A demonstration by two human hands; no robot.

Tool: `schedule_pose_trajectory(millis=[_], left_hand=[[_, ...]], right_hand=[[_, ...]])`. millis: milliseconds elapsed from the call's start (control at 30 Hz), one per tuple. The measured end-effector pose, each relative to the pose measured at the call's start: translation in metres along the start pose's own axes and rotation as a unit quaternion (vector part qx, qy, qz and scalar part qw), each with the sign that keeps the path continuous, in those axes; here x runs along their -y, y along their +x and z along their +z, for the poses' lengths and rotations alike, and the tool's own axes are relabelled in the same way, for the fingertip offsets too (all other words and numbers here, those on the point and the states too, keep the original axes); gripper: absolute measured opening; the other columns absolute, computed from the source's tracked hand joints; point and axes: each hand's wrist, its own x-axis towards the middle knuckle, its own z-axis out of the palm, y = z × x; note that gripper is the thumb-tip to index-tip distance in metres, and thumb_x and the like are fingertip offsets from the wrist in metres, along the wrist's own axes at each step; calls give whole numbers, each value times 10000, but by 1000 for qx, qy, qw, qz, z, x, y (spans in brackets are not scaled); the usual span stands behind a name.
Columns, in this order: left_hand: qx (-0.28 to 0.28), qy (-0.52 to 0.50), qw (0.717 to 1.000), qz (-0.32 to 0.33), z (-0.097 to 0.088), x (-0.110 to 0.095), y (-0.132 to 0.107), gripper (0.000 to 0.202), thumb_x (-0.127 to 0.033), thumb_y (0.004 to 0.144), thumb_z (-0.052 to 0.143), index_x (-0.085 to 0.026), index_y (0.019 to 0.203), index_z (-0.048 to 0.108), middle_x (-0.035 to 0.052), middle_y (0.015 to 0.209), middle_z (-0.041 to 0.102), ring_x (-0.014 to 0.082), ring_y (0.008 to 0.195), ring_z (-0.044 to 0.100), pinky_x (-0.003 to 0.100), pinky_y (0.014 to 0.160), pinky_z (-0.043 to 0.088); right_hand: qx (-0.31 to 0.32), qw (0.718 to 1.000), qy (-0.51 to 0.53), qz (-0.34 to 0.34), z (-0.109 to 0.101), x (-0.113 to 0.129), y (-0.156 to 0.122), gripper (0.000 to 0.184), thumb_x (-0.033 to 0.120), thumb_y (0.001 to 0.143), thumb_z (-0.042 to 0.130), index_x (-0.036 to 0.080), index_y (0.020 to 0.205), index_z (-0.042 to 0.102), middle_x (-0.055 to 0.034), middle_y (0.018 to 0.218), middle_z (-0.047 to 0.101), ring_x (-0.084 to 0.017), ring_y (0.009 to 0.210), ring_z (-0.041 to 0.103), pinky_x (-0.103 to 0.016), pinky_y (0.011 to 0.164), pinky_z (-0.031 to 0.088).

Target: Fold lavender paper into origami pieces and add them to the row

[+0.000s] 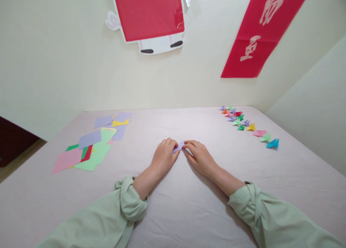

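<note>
A small piece of folded purple paper is between my two hands, low over the middle of the cloth-covered surface. My left hand pinches its left end, fingers behind and thumb in front, so part of the paper is hidden. At the right end, my right hand has its fingertips closed on the paper's narrow edge. The exact folds are too small to make out.
Loose coloured paper sheets, among them a pink sheet and a light green sheet, overlap at the left. Several folded paper figures, including a blue one, form a row at the right. A pale wall rises behind the surface.
</note>
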Motion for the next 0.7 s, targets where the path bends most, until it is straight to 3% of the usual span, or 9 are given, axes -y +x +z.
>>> schedule_pose_trajectory(millis=[133,233,400,500,600,700], left_hand=[[1,-12,1000,2,-2,2,1,44,-187,892,515,-204,861,542,37,913,579,197,898,534,331,818,437],[8,-8,1000,3,-4,1,1,48,-251,878,560,-203,882,552,42,923,577,205,897,534,340,811,441],[16,-16,1000,1,-6,0,1,49,-247,874,571,-201,893,568,47,940,585,207,904,536,340,806,444],[9,-42,999,0,-5,2,2,61,-202,892,524,-198,884,584,48,928,591,199,905,541,334,820,443],[-1,-75,997,-3,-3,7,3,107,-162,889,502,-193,850,597,46,902,593,191,898,544,324,817,443],[-6,-103,995,-10,-1,11,4,117,-156,877,509,-187,823,608,41,873,591,184,874,546,311,794,444]], right_hand=[[1,1000,14,-14,-1,2,0,205,180,924,505,227,1087,620,-74,1208,602,-207,1125,541,-377,969,415],[5,999,27,-18,-3,4,0,218,158,910,509,232,1070,636,-72,1202,602,-207,1117,545,-381,969,418],[9,999,38,-19,-3,5,-2,368,58,854,479,264,1113,639,-64,1229,590,-203,1149,532,-384,981,417],[9,998,55,-13,-1,2,-1,368,61,858,467,262,1116,636,-63,1191,607,-200,1114,544,-377,964,423],[-16,994,110,18,-4,3,3,250,131,891,476,211,1051,649,-76,1049,638,-203,1009,566,-368,916,433],[-23,969,235,67,-25,13,9,209,231,924,470,172,972,664,-59,885,637,-182,867,581,-338,823,447]])
